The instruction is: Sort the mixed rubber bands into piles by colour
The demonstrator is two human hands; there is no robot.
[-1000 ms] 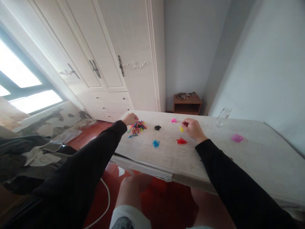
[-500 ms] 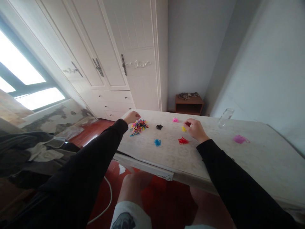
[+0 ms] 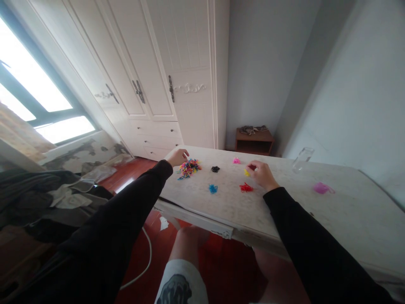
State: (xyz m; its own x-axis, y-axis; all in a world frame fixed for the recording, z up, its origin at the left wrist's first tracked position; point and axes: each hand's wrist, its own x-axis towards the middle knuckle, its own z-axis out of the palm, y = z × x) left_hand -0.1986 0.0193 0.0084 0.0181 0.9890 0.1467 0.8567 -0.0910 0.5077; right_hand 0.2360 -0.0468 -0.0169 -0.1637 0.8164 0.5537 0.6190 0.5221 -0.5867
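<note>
Multicoloured pieces [image 3: 190, 168] lie heaped outside a glass vessel [image 3: 303, 160], its contents unclear.

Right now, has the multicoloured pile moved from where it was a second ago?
No. The view shifted, but judged against the table, the multicoloured pile sits in the same spot, left of the small black pile.

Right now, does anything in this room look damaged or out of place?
Yes. The wall below the window has dark, blotchy patches, as if its surface were damaged. A white scrap lies on the red floor near the table, perhaps dropped there.
</note>
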